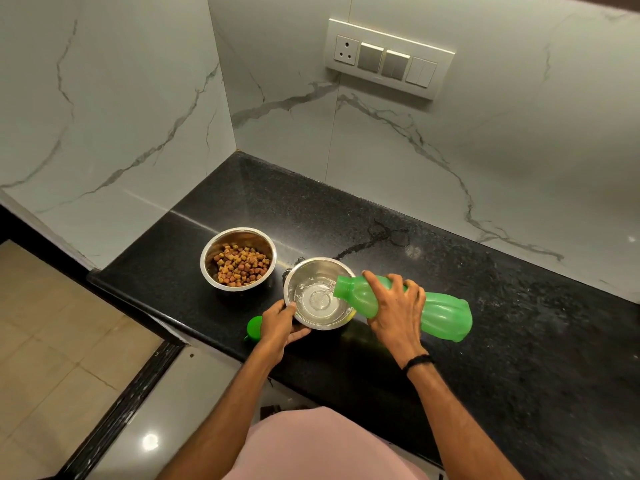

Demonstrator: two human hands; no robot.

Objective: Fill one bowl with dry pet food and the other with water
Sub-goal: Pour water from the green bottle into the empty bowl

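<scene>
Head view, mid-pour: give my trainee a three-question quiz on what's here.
1. True or false: the bowl of dry pet food stands left of the water bowl.
2. Which hand tilts the green bottle?
3. The green cap lies: A) on the bottle, B) on the countertop by the left hand, C) in the kibble.

Key: 1 true; 2 the right hand; 3 B.

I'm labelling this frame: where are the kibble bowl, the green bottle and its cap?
kibble bowl (238, 233): head view, far steel rim.
green bottle (446, 317): head view, ribbed body.
cap (254, 328): head view, its green top beside the left hand.
</scene>
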